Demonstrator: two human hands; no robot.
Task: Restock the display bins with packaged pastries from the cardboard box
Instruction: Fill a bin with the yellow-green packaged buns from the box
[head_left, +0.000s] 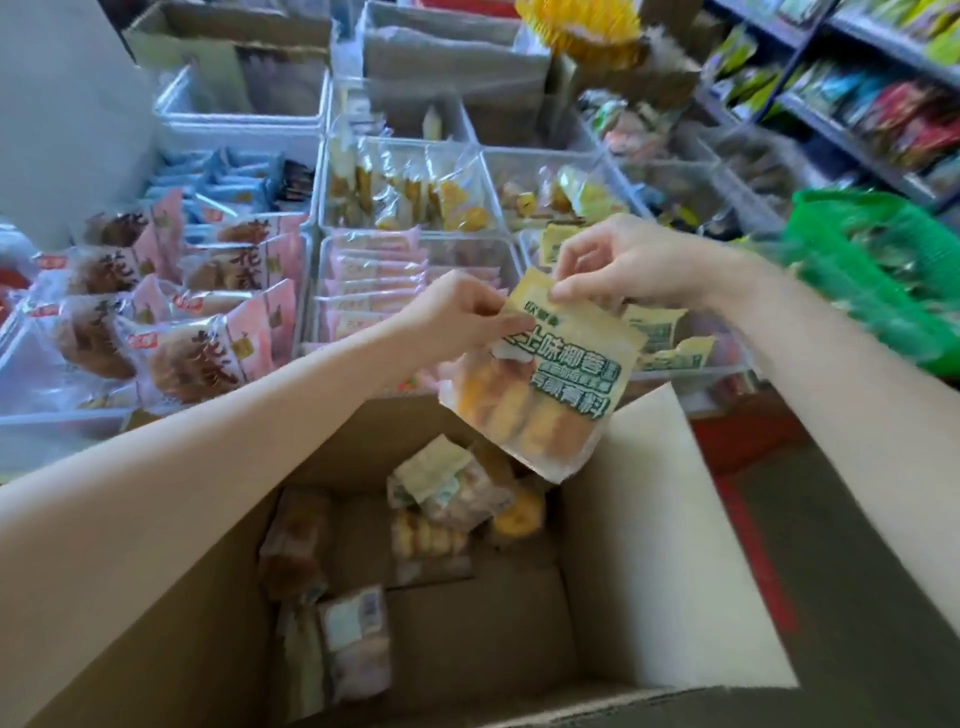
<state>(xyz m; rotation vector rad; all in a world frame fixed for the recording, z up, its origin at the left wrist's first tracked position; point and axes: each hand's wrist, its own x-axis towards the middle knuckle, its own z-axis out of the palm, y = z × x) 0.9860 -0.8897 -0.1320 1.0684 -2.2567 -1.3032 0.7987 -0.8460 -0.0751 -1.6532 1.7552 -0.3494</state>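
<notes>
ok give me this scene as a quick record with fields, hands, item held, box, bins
left hands: left hand pinching the packet's top edge
right hands: right hand pinching the same top edge
item held: yellow-green plastic pastry packet, above the box
box: open brown cardboard box, a few packets left inside
matching bin: clear plastic bin behind the packet, holding similar yellow packets
nearby: green mesh basket at right

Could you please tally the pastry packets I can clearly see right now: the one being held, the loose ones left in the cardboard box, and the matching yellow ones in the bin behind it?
Held yellow packet, in left hand and right hand: 1
Loose packets in cardboard box, roughly, some blurred: 6
Matching yellow packets in bin: 3 visible
Total: about 10
</notes>
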